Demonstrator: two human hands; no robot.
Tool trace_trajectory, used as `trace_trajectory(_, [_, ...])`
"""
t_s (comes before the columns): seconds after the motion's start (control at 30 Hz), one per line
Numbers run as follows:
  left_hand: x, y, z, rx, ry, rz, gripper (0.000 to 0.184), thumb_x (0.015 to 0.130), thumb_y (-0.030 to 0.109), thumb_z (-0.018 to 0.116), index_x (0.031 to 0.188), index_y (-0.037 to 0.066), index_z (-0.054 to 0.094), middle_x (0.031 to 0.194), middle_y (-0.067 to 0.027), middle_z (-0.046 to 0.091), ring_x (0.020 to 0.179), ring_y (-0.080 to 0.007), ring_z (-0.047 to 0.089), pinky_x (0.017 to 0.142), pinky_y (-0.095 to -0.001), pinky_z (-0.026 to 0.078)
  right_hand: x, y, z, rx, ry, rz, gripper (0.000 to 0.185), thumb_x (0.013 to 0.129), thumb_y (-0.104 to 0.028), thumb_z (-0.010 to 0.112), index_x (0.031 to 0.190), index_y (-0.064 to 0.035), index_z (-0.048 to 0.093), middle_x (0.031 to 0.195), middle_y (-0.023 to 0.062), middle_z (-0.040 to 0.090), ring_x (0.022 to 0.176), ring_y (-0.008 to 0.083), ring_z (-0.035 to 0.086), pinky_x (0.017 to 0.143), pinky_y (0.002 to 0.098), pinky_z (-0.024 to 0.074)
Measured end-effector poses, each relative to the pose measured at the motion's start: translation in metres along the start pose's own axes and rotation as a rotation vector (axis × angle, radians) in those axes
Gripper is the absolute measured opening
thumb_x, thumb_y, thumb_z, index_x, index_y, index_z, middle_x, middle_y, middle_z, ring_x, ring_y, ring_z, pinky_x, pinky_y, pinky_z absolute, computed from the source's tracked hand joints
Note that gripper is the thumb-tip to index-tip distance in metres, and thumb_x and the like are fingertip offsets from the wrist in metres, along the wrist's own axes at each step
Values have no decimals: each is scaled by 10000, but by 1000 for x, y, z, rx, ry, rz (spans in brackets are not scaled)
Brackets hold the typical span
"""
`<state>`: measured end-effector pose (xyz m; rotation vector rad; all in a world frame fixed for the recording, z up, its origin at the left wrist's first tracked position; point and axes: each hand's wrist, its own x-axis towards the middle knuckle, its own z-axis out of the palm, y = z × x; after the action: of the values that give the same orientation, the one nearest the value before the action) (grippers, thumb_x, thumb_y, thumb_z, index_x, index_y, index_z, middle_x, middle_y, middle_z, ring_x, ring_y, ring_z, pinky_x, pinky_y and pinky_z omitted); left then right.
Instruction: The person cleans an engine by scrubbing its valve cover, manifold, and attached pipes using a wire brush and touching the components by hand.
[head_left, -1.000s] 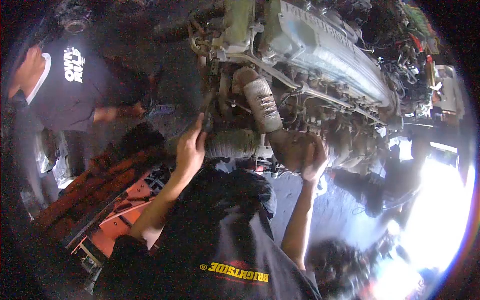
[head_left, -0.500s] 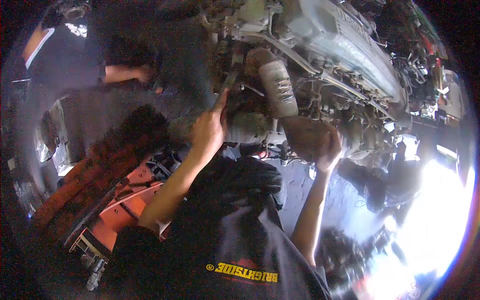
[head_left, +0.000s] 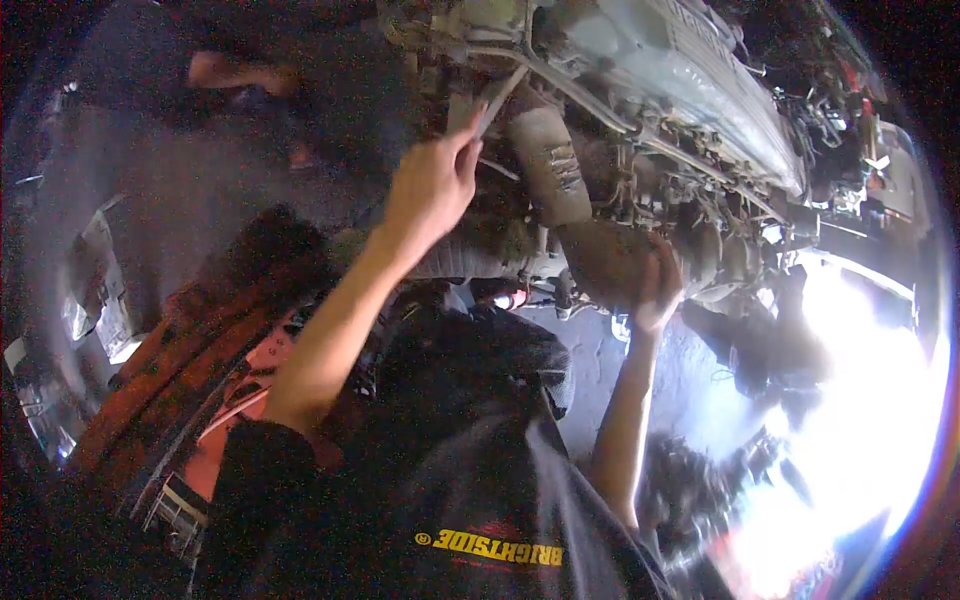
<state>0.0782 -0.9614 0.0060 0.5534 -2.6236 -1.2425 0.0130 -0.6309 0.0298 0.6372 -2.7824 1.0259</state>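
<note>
My left hand (head_left: 432,190) is closed round a long, flat metal tool (head_left: 504,97), its forefinger stretched along the shaft. The tool's tip points up and right, by the metal pipes beside the engine; its kind cannot be made out. My right hand (head_left: 660,288) is wrapped on the outer side of a thick, dusty brown duct (head_left: 607,258). Above it, the duct joins a pale ribbed hose section (head_left: 552,165). Some fingers of my right hand are hidden by the duct's edge.
A large grey engine cover (head_left: 700,90) with raised lettering fills the upper right, with metal lines (head_left: 585,100) along its side. Another person's arm (head_left: 240,75) shows at upper left. Orange-red metal parts (head_left: 235,410) lie at lower left. Strong glare covers the lower right.
My left hand has moved up and right with the tool, whose tip now leans toward the pipes. My right hand stays on the duct. The other person's arm has shifted up.
</note>
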Motion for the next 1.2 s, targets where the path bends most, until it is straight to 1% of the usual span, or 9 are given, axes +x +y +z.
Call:
trace_trajectory(0.13, [14, 16, -11, 40, -6, 143, 366, 981, 185, 571, 1328, 69, 600, 914, -274, 670, 820, -459, 643, 712, -500, 521, 1, 5, 4, 40, 38, -53, 299, 957, -209, 521, 1093, 6, 678, 1045, 175, 687, 989, 341, 605, 936, 432, 446])
trace_trajectory(0.27, [-9, 48, -22, 86, -166, -38, 458, 983, 153, 546, 1438, 183, 500, 870, -276, 666, 778, -445, 656, 689, -536, 531, 3, -1, 3, 3, 37, -22, 313, 949, -212, 516, 1093, 13, 679, 1051, 178, 687, 1009, 352, 603, 948, 428, 443])
trace_trajectory(0.37, [3, 44, -11, 245, -64, 98, 459, 970, 177, 543, 1427, 187, 503, 776, -254, 675, 701, -428, 688, 652, -532, 570, 2, 5, 4, 0, 38, -41, 314, 939, -208, 518, 1088, 15, 680, 1058, 184, 685, 1015, 356, 602, 949, 428, 443])
trace_trajectory(0.6, [-6, 59, -45, 376, -221, 88, 500, 995, 217, 531, 1481, 272, 433, 840, -252, 676, 744, -419, 670, 655, -518, 547, 1, 5, 3, 38, 45, -20, 312, 930, -199, 524, 1080, 26, 678, 1050, 198, 683, 996, 369, 606, 947, 433, 445])
trace_trajectory(0.7, [-15, 57, -55, 410, -239, 81, 494, 993, 228, 537, 1475, 282, 444, 812, -243, 672, 730, -419, 665, 654, -516, 544, 5, 2, 2, 28, 61, -120, 299, 925, -191, 533, 1069, 28, 676, 1043, 205, 683, 978, 378, 609, 930, 437, 447])
trace_trajectory(1.0, [-2, 64, -46, 430, -185, 215, 439, 994, 222, 524, 1431, 206, 504, 747, -255, 654, 706, -413, 674, 644, -508, 559, 3, -1, 1, 7, 54, -45, 296, 929, -193, 534, 1093, 4, 684, 1046, 175, 695, 991, 357, 621, 926, 425, 466])
trace_trajectory(1.07, [-24, 82, -67, 380, -328, 35, 472, 987, 188, 536, 1455, 211, 481, 774, -257, 648, 727, -431, 662, 644, -518, 531, 3, -7, 0, 22, 53, 20, 282, 925, -185, 549, 1091, -2, 685, 1057, 170, 694, 997, 351, 625, 934, 423, 470])
trace_trajectory(1.17, [-59, 84, -89, 269, -475, 61, 502, 982, 158, 540, 1474, 213, 460, 791, -270, 641, 740, -447, 650, 634, -523, 498, 3, -15, -3, 36, 78, 38, 245, 898, -134, 567, 1070, -6, 684, 1024, 173, 687, 970, 359, 623, 894, 405, 489])
trace_trajectory(1.2, [-66, 83, -82, 216, -448, 99, 504, 982, 141, 536, 1476, 214, 462, 906, -265, 630, 810, -444, 645, 688, -500, 498, 3, -16, -3, 31, 77, 50, 240, 891, -120, 568, 1067, -4, 683, 1010, 173, 684, 959, 358, 622, 885, 402, 491])
